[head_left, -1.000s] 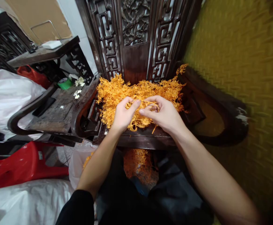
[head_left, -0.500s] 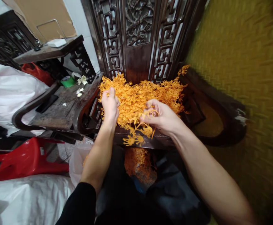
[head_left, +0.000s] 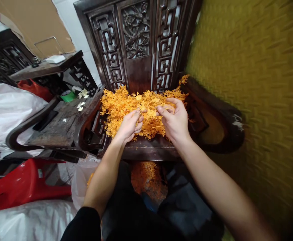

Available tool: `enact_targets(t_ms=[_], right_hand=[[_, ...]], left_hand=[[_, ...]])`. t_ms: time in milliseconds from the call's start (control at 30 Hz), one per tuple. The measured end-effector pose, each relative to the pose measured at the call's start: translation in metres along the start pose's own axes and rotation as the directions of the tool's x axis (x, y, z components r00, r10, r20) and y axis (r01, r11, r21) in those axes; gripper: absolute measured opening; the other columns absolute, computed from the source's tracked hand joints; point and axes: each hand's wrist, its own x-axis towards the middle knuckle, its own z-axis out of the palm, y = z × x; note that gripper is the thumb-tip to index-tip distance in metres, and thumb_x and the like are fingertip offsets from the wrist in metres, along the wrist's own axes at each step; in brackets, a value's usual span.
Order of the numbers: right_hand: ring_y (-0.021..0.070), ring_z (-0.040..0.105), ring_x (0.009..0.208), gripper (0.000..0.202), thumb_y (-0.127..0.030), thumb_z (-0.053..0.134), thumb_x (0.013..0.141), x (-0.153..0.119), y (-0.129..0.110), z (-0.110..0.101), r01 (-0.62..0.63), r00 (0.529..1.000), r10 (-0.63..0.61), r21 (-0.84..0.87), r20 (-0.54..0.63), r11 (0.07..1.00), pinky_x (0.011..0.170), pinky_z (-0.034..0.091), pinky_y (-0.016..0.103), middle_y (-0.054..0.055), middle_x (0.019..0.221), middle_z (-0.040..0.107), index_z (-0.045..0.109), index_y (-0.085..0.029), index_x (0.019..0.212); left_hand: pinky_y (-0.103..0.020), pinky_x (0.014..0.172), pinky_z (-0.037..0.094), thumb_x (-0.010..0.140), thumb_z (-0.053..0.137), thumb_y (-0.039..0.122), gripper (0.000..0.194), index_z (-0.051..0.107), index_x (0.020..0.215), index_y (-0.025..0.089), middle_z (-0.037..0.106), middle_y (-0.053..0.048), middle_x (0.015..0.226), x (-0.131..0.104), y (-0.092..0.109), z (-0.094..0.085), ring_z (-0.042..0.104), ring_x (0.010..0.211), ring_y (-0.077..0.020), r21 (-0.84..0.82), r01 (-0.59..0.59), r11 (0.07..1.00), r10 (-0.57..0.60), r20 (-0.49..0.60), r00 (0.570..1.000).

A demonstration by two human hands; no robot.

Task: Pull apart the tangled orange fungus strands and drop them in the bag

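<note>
A heap of orange plastic flower sprigs point(head_left: 118, 100) is piled on the seat of a dark carved wooden chair point(head_left: 146, 152). Over the front of the heap, my left hand point(head_left: 130, 125) is closed, thumb and forefinger pinched on a bit of orange sprig. My right hand point(head_left: 177, 120) faces it a short way to the right, thumb and fingers closed on an orange plastic flower sprig point(head_left: 153, 113) that reaches toward the left fingertips. Against the orange heap, the exact outline of the held piece is hard to make out.
The chair's carved back point(head_left: 138, 73) rises behind the heap. To the left, a wooden seat point(head_left: 58, 125) bears a green tape roll point(head_left: 68, 96) and small pale flowers point(head_left: 83, 94). A whitish bin point(head_left: 79, 180), red plastic stool point(head_left: 23, 184) and white sacks point(head_left: 30, 221) are lower left.
My left hand has moved right and down, from the heap's left side to its front middle. My right hand has raised the sprig from the seat's front edge to over the heap.
</note>
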Motion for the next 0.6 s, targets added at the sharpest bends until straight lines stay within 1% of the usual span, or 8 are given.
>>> enact_targets(t_ms=[167,233,300,333,400,467,533,600], right_hand=[[0.0174,0.067,0.076,0.038,-0.026,0.079,0.074,-0.004,0.007,0.002,0.224,0.973,-0.232,-0.202,-0.014,0.953,0.072,0.055,0.033,0.000,0.082,0.063,0.054,-0.025,0.102],[0.0181,0.067,0.081,0.034,-0.025,0.078,0.075,-0.006,0.008,0.003,0.278,0.956,-0.292,-0.262,-0.015,0.924,0.072,0.056,0.034,0.002,0.088,0.064,0.056,-0.024,0.101],[0.0187,0.067,0.083,0.032,-0.024,0.077,0.075,-0.006,0.008,0.003,0.302,0.946,-0.323,-0.276,-0.030,0.912,0.073,0.056,0.034,0.003,0.090,0.064,0.057,-0.024,0.100],[0.0188,0.067,0.082,0.032,-0.024,0.077,0.075,-0.005,0.009,0.003,0.303,0.945,-0.324,-0.265,-0.039,0.916,0.073,0.056,0.035,0.003,0.090,0.064,0.057,-0.024,0.100],[0.0188,0.067,0.079,0.032,-0.024,0.077,0.075,-0.003,0.011,0.003,0.280,0.952,-0.300,-0.232,-0.056,0.932,0.073,0.057,0.036,0.002,0.087,0.064,0.057,-0.023,0.100],[0.0183,0.067,0.073,0.032,-0.025,0.076,0.075,0.000,0.014,0.003,0.234,0.965,-0.253,-0.204,-0.070,0.951,0.071,0.058,0.037,0.000,0.083,0.063,0.055,-0.024,0.099],[0.0178,0.066,0.067,0.031,-0.026,0.074,0.077,0.002,0.017,0.004,0.199,0.972,-0.218,-0.194,-0.082,0.961,0.068,0.058,0.037,-0.001,0.080,0.063,0.053,-0.024,0.100],[0.0175,0.066,0.066,0.030,-0.026,0.073,0.078,0.002,0.019,0.006,0.204,0.971,-0.225,-0.215,-0.078,0.955,0.066,0.058,0.037,-0.001,0.080,0.063,0.052,-0.025,0.100]], left_hand=[[-0.019,0.039,0.013,0.078,0.066,0.078,0.062,0.047,0.078,0.019,0.035,0.009,0.060,-0.004,-0.009,0.003,0.023,0.040,-0.0010,0.150,-0.087,0.985,0.079,0.056,0.995],[-0.020,0.040,0.014,0.075,0.059,0.086,0.068,0.048,0.077,0.019,0.033,0.009,0.057,-0.004,-0.012,0.002,0.021,0.041,-0.0022,0.190,-0.113,0.975,0.097,0.092,0.991],[-0.021,0.041,0.016,0.074,0.053,0.090,0.074,0.055,0.085,0.017,0.037,0.008,0.058,-0.004,-0.012,-0.001,0.020,0.042,-0.0033,0.223,-0.125,0.967,0.102,0.111,0.989],[-0.021,0.043,0.020,0.073,0.054,0.090,0.076,0.059,0.090,0.016,0.043,0.007,0.060,-0.005,-0.011,-0.002,0.024,0.043,-0.0040,0.264,-0.136,0.955,0.109,0.114,0.988],[-0.022,0.051,0.036,0.069,0.067,0.084,0.077,0.066,0.101,0.015,0.060,0.000,0.072,-0.005,-0.009,-0.004,0.043,0.052,-0.0073,0.404,-0.179,0.897,0.150,0.102,0.983],[-0.028,0.071,0.050,0.064,0.082,0.072,0.073,0.071,0.107,0.013,0.072,-0.006,0.092,-0.006,-0.007,-0.003,0.062,0.073,-0.0154,0.558,-0.206,0.804,0.184,0.096,0.978],[-0.035,0.088,0.053,0.062,0.088,0.063,0.072,0.072,0.111,0.012,0.075,-0.011,0.108,-0.006,-0.006,0.000,0.068,0.094,-0.0246,0.656,-0.179,0.733,0.202,0.042,0.979],[-0.039,0.099,0.052,0.068,0.085,0.060,0.072,0.072,0.117,0.010,0.075,-0.015,0.118,-0.006,-0.006,0.004,0.069,0.109,-0.0298,0.693,-0.137,0.708,0.234,-0.046,0.971]])
